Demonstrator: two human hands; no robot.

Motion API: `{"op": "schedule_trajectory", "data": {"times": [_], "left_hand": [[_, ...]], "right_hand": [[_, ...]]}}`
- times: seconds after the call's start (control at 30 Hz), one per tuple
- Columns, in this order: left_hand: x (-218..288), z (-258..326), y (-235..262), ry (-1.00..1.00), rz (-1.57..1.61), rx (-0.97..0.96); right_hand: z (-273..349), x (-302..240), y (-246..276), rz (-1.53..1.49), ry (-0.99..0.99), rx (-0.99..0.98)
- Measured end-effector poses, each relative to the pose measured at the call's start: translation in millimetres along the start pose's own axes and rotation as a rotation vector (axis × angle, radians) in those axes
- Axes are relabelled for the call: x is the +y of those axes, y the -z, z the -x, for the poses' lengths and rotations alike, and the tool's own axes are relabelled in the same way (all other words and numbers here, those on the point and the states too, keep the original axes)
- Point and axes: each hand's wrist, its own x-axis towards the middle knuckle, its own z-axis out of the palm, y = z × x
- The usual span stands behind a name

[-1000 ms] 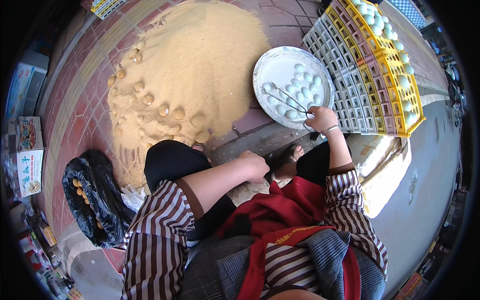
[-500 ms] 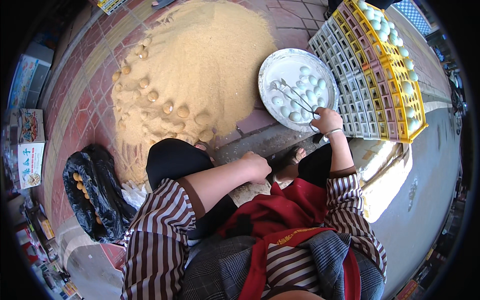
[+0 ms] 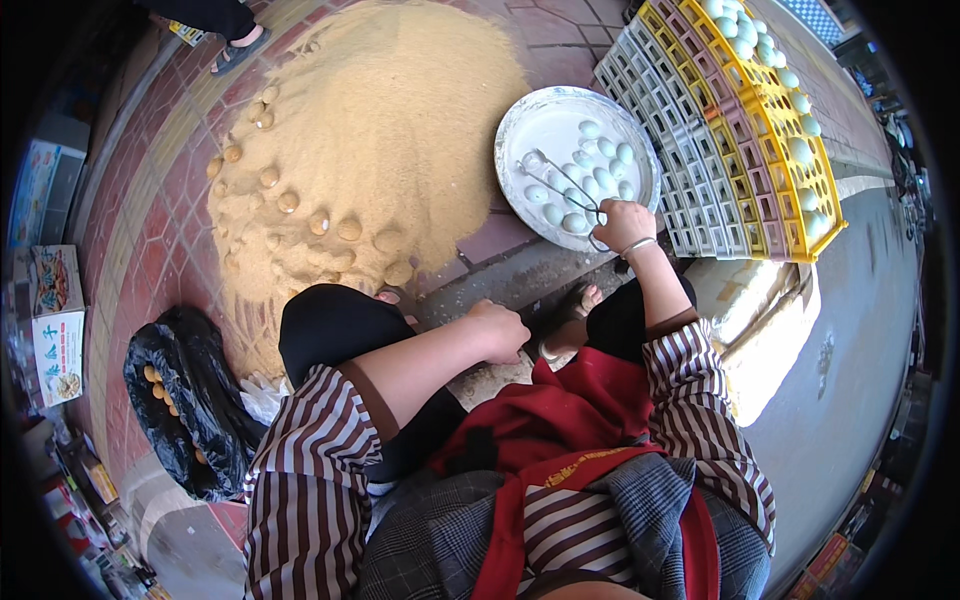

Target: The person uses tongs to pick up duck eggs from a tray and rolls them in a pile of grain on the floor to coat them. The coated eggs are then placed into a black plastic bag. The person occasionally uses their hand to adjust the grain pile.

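A pair of metal tongs (image 3: 574, 190) is gripped in my right hand (image 3: 625, 224) at the near right rim of a wide metal basin (image 3: 503, 178). The basin holds a white paste and several pale blue-green eggs (image 3: 603, 178). Around the tongs' far end is a white-coated, rounded thing, likely an egg (image 3: 533, 161); whether it is clamped I cannot tell. My left hand (image 3: 497, 331) rests in front of my knees with its fingers curled in, and no object shows in it.
A large heap of tan, grainy powder (image 3: 400, 100) covers the paving, with several coated eggs (image 3: 319, 221) along its left side. Stacked plastic crates (image 3: 735, 140) carry eggs on top at right. A black plastic bag (image 3: 190, 400) with coated balls lies left. Someone's sandaled foot (image 3: 240, 50) is at upper left.
The whole view has shifted slightly, moving the scene left and up. A person's leg and foot have come in at upper left. My right hand still grips the tongs over the basin.
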Motion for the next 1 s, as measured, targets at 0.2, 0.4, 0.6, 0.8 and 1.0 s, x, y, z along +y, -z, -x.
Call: {"op": "schedule_trajectory", "data": {"times": [0.2, 0.4, 0.6, 0.8, 1.0], "left_hand": [[-1, 2, 3, 0.011, -0.007, -0.01], [-3, 4, 0, 0.004, 0.005, -0.019], [-4, 2, -1, -0.007, -0.003, -0.019], [-4, 2, -3, -0.006, -0.009, -0.029], [-5, 4, -2, -0.026, -0.016, -0.009]], "right_hand": [[-3, 11, 3, -0.065, -0.067, 0.047], [2, 20, 12, -0.159, -0.149, 0.088], [7, 8, 5, -0.158, -0.137, -0.048], [-7, -1, -3, -0.168, -0.13, -0.041], [-9, -7, -4, -0.142, -0.142, -0.035]]}}
